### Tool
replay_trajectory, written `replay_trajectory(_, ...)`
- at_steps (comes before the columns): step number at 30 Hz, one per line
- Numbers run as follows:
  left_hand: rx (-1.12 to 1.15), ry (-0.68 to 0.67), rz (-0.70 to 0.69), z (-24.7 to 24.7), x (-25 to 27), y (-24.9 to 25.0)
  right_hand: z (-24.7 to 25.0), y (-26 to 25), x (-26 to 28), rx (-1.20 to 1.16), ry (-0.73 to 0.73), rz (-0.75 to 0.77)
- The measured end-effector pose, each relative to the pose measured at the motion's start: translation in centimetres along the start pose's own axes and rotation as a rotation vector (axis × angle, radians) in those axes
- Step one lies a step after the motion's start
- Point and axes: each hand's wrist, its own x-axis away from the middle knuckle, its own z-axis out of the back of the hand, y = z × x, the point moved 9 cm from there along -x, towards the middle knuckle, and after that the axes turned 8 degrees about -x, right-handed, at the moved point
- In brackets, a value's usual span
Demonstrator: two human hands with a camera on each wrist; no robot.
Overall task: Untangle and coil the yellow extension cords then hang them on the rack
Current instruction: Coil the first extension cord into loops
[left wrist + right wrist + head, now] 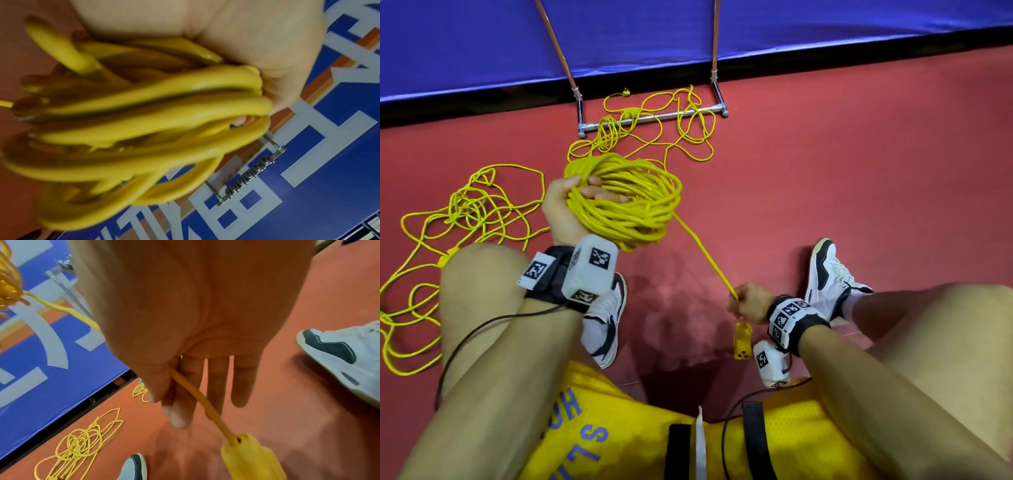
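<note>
My left hand [571, 202] grips a thick coil of yellow cord [633, 202] held above the red floor; the left wrist view shows the loops [156, 129] bunched in the palm. One taut strand [705, 257] runs from the coil down to my right hand [744, 303], which pinches it between thumb and fingers [180, 402] just above the yellow socket end [742, 341], which hangs below the hand [252, 457]. A second tangled yellow cord [469, 212] lies on the floor at the left. A third [654, 120] is draped over the rack's base bar [650, 118].
The chrome rack's uprights [714, 41] rise against a blue banner wall [791, 27]. My white and black shoes [828, 274] [604, 318] and bare knees frame the red floor [859, 154]. A loose cord runs under my left knee [410, 308].
</note>
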Motion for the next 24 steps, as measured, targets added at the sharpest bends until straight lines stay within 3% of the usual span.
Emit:
replay_trajectory(4,0.090,0.213,-0.176,1.5,-0.1,1.9,-1.5,0.4,0.4,-0.011,-0.048,-0.051)
replay_trajectory(7,0.014,0.343,-0.277,1.9,-0.1,2.0,-1.7,0.3,0.8,-0.041,-0.053,-0.102)
replay_trajectory(10,-0.108,0.551,-0.330,5.0,-0.3,3.1,-0.7,-0.8,1.3,0.016,0.001,-0.043)
replay_trajectory(13,-0.237,0.781,-0.419,7.4,1.1,4.4,-0.1,-3.9,2.8,0.001,0.012,0.119)
replay_trajectory(16,-0.710,0.952,-0.514,7.3,2.1,5.4,0.1,-9.1,5.3,0.077,-0.011,0.367)
replay_trajectory(18,-1.052,0.930,-0.514,6.5,1.7,5.4,0.4,-13.2,7.4,0.163,0.012,0.547)
replay_trajectory(20,-1.320,0.803,-0.459,6.1,0.6,4.7,1.3,-16.3,9.6,0.296,0.119,0.712)
replay_trajectory(24,-1.685,0.296,-0.296,3.3,-0.7,-1.1,5.2,-18.9,12.5,0.410,0.454,0.891)
